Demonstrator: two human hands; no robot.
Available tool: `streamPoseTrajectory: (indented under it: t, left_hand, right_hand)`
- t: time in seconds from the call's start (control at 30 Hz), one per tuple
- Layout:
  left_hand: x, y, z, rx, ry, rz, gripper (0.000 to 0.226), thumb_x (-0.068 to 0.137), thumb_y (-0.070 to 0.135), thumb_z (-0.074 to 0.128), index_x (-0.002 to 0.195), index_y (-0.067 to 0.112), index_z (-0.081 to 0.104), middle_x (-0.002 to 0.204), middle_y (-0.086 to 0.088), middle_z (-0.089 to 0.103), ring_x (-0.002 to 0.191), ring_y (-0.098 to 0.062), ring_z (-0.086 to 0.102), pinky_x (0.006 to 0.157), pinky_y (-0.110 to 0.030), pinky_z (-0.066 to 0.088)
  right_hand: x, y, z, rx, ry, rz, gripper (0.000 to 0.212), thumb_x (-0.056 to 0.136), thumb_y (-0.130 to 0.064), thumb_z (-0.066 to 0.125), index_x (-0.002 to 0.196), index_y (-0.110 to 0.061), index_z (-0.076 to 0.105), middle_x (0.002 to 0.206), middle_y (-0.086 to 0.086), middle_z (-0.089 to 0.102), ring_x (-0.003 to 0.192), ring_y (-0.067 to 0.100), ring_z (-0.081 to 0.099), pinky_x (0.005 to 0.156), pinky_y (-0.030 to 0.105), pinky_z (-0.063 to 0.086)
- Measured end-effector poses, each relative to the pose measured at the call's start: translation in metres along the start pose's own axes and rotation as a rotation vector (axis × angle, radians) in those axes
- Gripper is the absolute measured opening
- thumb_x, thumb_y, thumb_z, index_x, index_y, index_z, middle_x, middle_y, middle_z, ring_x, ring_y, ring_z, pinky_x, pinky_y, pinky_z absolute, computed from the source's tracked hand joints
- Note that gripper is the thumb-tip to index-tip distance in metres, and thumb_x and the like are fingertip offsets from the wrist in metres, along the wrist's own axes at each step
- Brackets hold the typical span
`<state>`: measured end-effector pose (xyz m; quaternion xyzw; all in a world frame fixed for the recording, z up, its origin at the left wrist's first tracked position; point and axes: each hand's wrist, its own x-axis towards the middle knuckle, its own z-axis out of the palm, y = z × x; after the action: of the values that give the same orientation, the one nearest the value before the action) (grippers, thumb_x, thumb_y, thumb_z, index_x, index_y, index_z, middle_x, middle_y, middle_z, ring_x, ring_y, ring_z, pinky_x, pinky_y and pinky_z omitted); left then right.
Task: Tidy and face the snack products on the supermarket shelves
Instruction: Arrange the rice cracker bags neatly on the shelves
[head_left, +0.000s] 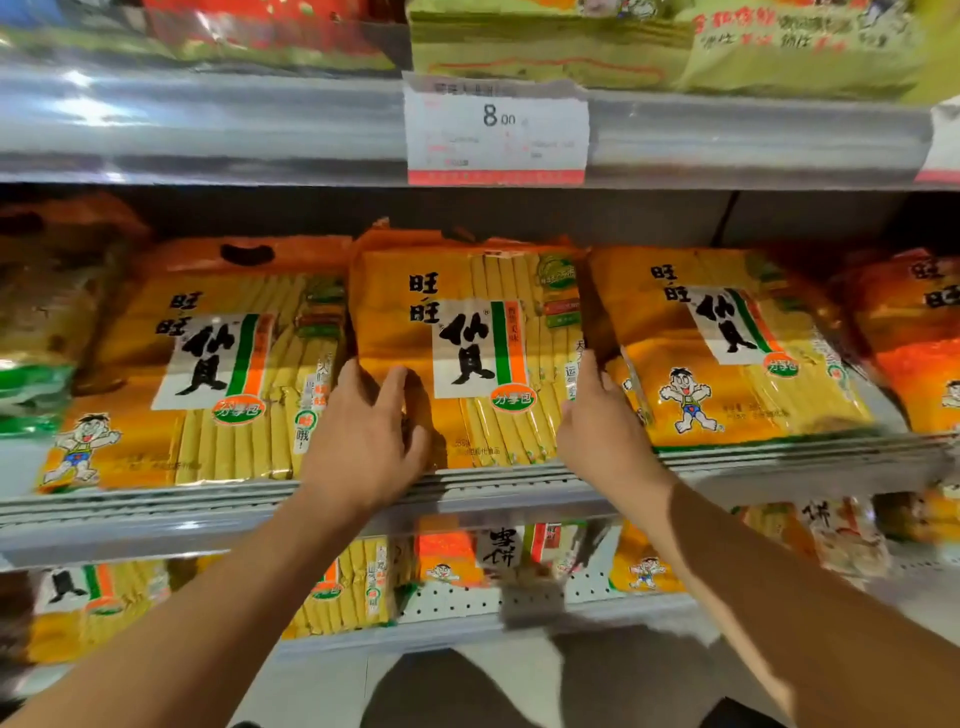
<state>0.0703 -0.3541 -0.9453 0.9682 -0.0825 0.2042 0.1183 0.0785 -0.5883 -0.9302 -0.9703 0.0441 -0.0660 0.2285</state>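
The middle snack bag (467, 353) stands upright on the middle shelf (519, 483), face forward: an orange-yellow pack with a white label of bold black characters, a green and orange stripe, and rows of yellow sticks showing through. A matching left bag (208, 364) leans back just beside it, its cartoon boy at the lower corner. The right bag (727, 343), same design, tilts with its top toward the left, its edge touching the middle one.
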Motion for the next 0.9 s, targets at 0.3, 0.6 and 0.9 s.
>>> streamPoseTrajectory:
  t: [0.3, 0.6, 0.9]
  left_hand:
    - [0.001, -0.001, 0.009, 0.093, 0.016, -0.002, 0.061, 0.088, 0.047, 0.041, 0.139, 0.013, 0.043, 0.123, -0.023, 0.042, 0.099, -0.039, 0.051, 0.083, -0.044, 0.049]
    - [-0.003, -0.006, 0.009, 0.057, 0.176, 0.256, 0.047, 0.083, 0.033, 0.047, 0.117, 0.001, 0.052, 0.142, -0.027, 0.035, 0.129, -0.043, 0.035, 0.107, -0.050, 0.031]
    - [-0.003, -0.003, 0.010, 0.106, 0.106, 0.321, 0.042, 0.086, 0.030, 0.043, 0.110, 0.002, 0.064, 0.121, -0.016, 0.061, 0.108, -0.037, 0.054, 0.097, -0.047, 0.039]
  right_hand:
    - [-0.014, 0.012, 0.024, -0.284, 0.125, -0.161, 0.067, 0.096, -0.013, 0.037, 0.151, 0.004, 0.002, 0.158, 0.025, 0.008, 0.143, 0.035, 0.023, 0.114, 0.037, 0.031]
    - [-0.080, 0.063, 0.032, 0.072, 0.386, -0.559, 0.022, 0.090, -0.011, 0.051, 0.099, -0.009, 0.071, 0.130, 0.008, 0.060, 0.131, 0.018, 0.042, 0.117, 0.041, 0.018]
    - [-0.064, 0.112, 0.126, 0.254, -0.100, 0.201, 0.064, 0.077, -0.027, 0.078, 0.127, -0.006, 0.044, 0.128, 0.012, 0.047, 0.123, 0.030, 0.045, 0.105, 0.041, 0.040]
